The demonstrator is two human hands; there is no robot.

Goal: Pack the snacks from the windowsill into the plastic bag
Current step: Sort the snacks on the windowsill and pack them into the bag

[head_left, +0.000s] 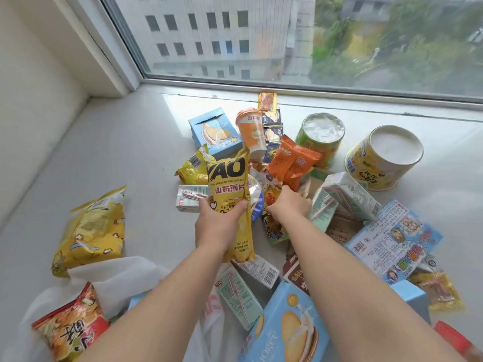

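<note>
Left hand grips the yellow yam-chip packet around its lower middle, thumb across the front, fingers curled behind. Packet stands nearly upright, long axis running away from the person, top corner up near the orange drink cup. It is lifted off the windowsill, above the heap.

Right hand reaches into the centre of the snack pile, knuckles up, fingers curled down among small wrappers just below the orange packets. Fingertips are hidden; looks like a pinch on something, but I cannot tell what, or whether it is holding.

Plastic bag: white, crumpled, at lower left, near the person's left elbow, beside the popcorn bag and behind a red snack packet. Mouth not clearly seen.

Key relation: the bag lies back and to the left of the held packet, on the left hand's own side. Judged next move: draw the left hand back towards the body and leftward, tipping the packet's long axis down into the opening. Risk: the bag mouth may be collapsed.
</note>
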